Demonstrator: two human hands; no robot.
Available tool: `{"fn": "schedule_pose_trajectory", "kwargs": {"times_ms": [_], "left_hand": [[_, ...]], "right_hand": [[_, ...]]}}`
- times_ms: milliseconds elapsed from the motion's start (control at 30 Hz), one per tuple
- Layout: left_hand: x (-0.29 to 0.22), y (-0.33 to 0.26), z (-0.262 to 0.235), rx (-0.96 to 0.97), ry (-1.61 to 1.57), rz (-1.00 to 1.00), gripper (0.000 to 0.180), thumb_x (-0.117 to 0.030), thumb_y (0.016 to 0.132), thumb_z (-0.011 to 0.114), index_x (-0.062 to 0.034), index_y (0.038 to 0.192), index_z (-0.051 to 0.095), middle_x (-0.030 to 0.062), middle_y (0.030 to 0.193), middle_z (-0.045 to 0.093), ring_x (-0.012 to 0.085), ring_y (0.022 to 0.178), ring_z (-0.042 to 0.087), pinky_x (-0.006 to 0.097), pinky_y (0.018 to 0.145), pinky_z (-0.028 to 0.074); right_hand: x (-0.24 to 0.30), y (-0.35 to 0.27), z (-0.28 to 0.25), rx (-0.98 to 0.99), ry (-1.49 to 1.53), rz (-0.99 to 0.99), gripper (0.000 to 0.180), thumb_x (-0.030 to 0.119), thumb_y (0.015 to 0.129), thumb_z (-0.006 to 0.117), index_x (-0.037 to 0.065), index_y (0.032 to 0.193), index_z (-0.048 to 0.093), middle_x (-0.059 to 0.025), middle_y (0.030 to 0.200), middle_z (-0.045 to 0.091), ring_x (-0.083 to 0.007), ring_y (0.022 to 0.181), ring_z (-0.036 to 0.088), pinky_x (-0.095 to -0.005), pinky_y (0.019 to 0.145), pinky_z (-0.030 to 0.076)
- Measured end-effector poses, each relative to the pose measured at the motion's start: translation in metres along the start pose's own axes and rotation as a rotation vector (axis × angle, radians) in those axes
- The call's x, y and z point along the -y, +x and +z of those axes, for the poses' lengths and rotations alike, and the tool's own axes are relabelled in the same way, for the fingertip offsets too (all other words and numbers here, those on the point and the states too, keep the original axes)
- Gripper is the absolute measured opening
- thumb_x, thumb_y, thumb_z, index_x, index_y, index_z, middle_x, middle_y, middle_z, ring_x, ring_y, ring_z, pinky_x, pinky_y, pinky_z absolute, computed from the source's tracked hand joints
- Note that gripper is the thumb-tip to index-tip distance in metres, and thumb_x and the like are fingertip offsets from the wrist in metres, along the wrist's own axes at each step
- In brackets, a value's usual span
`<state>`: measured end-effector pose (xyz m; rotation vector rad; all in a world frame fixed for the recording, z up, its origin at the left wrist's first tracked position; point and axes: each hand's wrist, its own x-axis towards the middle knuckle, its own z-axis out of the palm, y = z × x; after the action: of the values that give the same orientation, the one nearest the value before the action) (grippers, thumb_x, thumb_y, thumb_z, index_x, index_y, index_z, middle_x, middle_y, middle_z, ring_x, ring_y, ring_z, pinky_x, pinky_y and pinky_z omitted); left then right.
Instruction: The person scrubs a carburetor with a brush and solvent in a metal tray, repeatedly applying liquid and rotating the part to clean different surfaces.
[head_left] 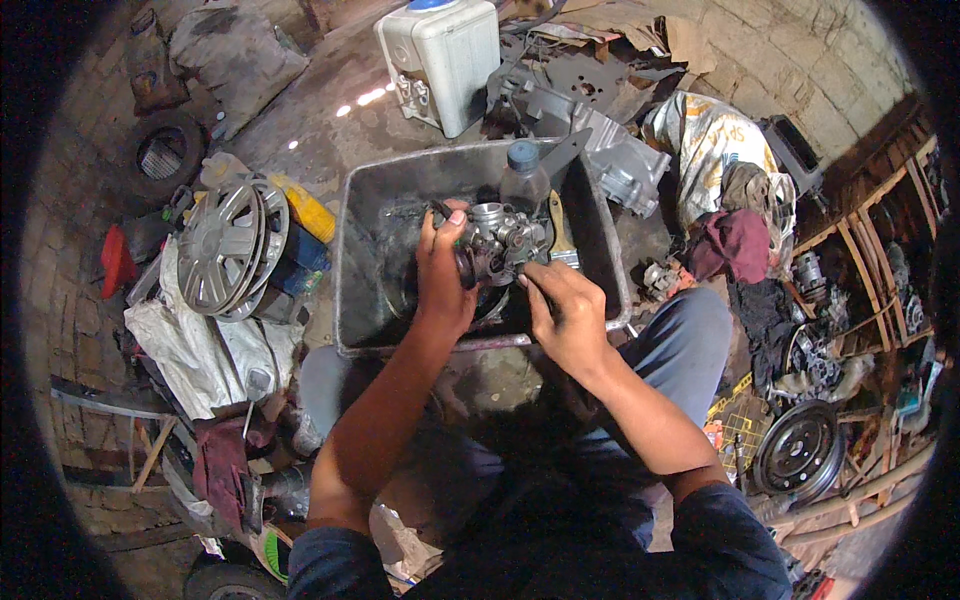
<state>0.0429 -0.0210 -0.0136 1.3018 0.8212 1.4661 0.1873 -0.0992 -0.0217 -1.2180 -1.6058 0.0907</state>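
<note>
A metal carburetor [503,238] is held up over a dark plastic tub [341,265]. My left hand [443,275] wraps round its left side, with the thumb up along the body. At the carburetor's lower right, the fingertips of my right hand [570,308] are pinched together against it; whatever small part they grip is hidden. Just behind, inside the tub, stands a clear bottle with a blue cap [522,170]. A paintbrush [560,228] leans at the tub's right side, bristles down. Dark liquid seems to wet the tub's floor.
Beyond the tub stands a white plastic container [450,70], with a grey metal casing [625,165] to its right. Wheel covers [222,245] and a white sack [185,335] lie at left. On the right are a maroon cloth [732,248] and a black wheel rim [797,450].
</note>
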Motion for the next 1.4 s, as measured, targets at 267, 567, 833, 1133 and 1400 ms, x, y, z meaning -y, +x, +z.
{"fn": "schedule_pose_trajectory", "kwargs": {"times_ms": [267, 567, 833, 1133, 1400], "left_hand": [[-0.013, 0.003, 0.008, -0.099, -0.433, -0.412, 0.024, -0.025, 0.096, 0.060, -0.0140, 0.117, 0.055, 0.0059, 0.104, 0.064, 0.0175, 0.088, 0.068, 0.033, 0.068, 0.059], [-0.017, 0.000, 0.009, -0.104, -0.384, -0.399, 0.023, -0.024, 0.097, 0.060, -0.0131, 0.117, 0.055, 0.0055, 0.103, 0.063, 0.0167, 0.091, 0.067, 0.034, 0.073, 0.059], [-0.017, -0.002, 0.006, -0.091, -0.244, -0.479, 0.044, -0.049, 0.091, 0.057, -0.0263, 0.130, 0.056, 0.0024, 0.131, 0.056, 0.0215, 0.120, 0.057, 0.048, 0.097, 0.042], [-0.005, -0.003, -0.005, -0.015, -0.177, -0.238, 0.058, -0.021, 0.085, 0.069, -0.0193, 0.138, 0.048, 0.0081, 0.136, 0.052, 0.0235, 0.124, 0.054, 0.042, 0.105, 0.042], [0.000, -0.010, -0.007, 0.066, -0.076, -0.206, 0.073, -0.004, 0.080, 0.067, -0.0122, 0.146, 0.037, 0.0126, 0.141, 0.048, 0.0266, 0.128, 0.050, 0.042, 0.111, 0.038]], "right_hand": [[0.002, 0.000, 0.000, -0.005, 0.011, 0.011, 0.021, -0.009, 0.082, 0.070, -0.005, 0.103, 0.069, -0.0200, 0.085, 0.065, -0.0386, 0.078, 0.068, -0.0440, 0.070, 0.055], [-0.010, 0.000, 0.002, -0.039, -0.061, 0.022, 0.021, -0.007, 0.083, 0.070, -0.004, 0.104, 0.069, -0.0202, 0.080, 0.064, -0.0398, 0.075, 0.066, -0.0457, 0.067, 0.053], [-0.001, 0.005, -0.016, -0.078, 0.044, 0.033, 0.013, -0.005, 0.086, 0.071, -0.004, 0.098, 0.071, -0.0190, 0.086, 0.070, -0.0351, 0.076, 0.071, -0.0390, 0.069, 0.055], [-0.006, 0.003, -0.023, -0.082, 0.002, 0.070, 0.015, -0.006, 0.088, 0.069, -0.002, 0.103, 0.068, -0.0188, 0.091, 0.069, -0.0341, 0.079, 0.069, -0.0379, 0.071, 0.054], [-0.004, 0.000, -0.012, -0.038, 0.012, 0.028, 0.022, -0.004, 0.086, 0.073, -0.001, 0.107, 0.070, -0.0170, 0.095, 0.068, -0.0350, 0.085, 0.069, -0.0402, 0.075, 0.056]]}}
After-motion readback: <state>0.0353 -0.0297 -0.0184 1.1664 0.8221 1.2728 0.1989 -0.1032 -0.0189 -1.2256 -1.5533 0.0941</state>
